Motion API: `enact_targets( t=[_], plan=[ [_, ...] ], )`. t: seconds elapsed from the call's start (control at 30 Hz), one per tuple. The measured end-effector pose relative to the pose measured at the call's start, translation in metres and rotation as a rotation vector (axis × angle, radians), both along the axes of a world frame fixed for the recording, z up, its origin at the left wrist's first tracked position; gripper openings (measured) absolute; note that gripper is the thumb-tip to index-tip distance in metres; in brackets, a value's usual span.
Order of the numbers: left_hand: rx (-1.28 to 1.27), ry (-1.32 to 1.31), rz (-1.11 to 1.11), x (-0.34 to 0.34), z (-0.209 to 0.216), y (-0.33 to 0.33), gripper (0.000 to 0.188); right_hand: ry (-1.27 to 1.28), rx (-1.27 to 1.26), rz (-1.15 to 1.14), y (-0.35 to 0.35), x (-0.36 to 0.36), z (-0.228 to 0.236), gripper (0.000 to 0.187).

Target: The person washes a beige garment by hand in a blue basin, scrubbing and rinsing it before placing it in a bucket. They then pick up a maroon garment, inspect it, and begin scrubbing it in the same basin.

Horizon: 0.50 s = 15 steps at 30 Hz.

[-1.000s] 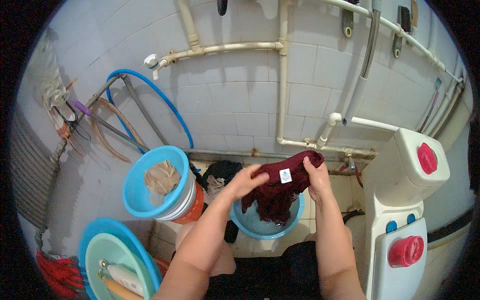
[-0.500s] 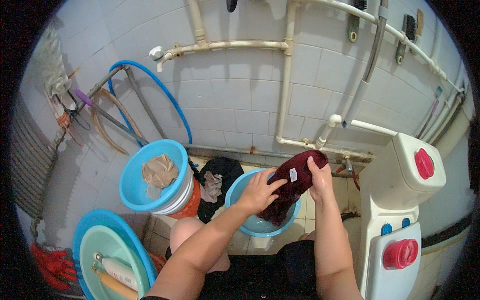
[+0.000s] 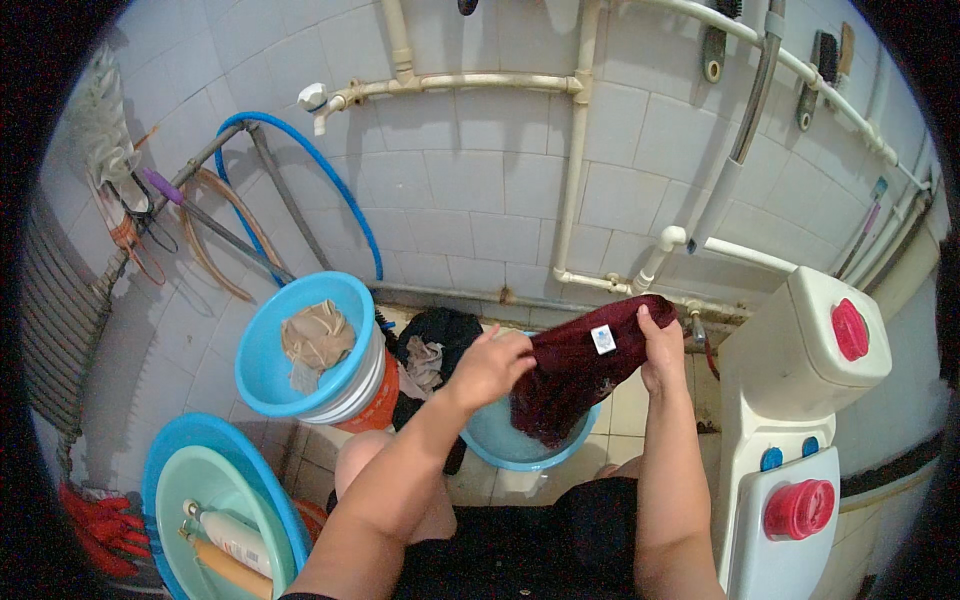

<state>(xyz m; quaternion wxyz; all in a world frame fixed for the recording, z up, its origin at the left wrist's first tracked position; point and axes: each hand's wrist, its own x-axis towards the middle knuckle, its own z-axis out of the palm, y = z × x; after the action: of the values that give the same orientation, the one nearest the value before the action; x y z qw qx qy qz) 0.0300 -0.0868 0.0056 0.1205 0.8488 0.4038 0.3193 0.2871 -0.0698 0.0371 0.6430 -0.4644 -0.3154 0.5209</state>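
Observation:
A wet maroon garment (image 3: 572, 385) with a small white label hangs spread between my two hands. My right hand (image 3: 662, 352) is closed on its upper right corner, thumb upward. At the upper left edge, my left hand (image 3: 488, 368) pinches the cloth between bent fingers. The garment's lower part hangs down into a light blue basin (image 3: 530, 465) on the floor, which holds cloudy water. Cloth and left hand hide much of the basin's far side.
Left of the basin, dark and beige clothes (image 3: 425, 360) lie on the tiles. A blue basin (image 3: 262, 385) with beige cloth sits on stacked buckets. Nested basins (image 3: 160, 470) hold bottles at lower left. White containers with red caps (image 3: 790, 440) stand at right, below wall pipes (image 3: 572, 180).
The garment is stretched wider and its label has moved right. My right hand has moved right; my left has moved left and changed from spread fingers to gripping the edge.

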Motion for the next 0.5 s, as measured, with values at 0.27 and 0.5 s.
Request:
enact_targets(
  t=[0.27, 0.5],
  plan=[
    [-0.264, -0.949, 0.087, -0.024, 0.047, 0.007, 0.008, -0.676, 0.008, 0.339, -0.008, 0.004, 0.001, 0.029],
    [-0.522, -1.62, 0.047, -0.036, 0.071, 0.011, 0.012, -0.361, 0.007, 0.715, -0.019, -0.001, 0.012, 0.029]
  ],
)
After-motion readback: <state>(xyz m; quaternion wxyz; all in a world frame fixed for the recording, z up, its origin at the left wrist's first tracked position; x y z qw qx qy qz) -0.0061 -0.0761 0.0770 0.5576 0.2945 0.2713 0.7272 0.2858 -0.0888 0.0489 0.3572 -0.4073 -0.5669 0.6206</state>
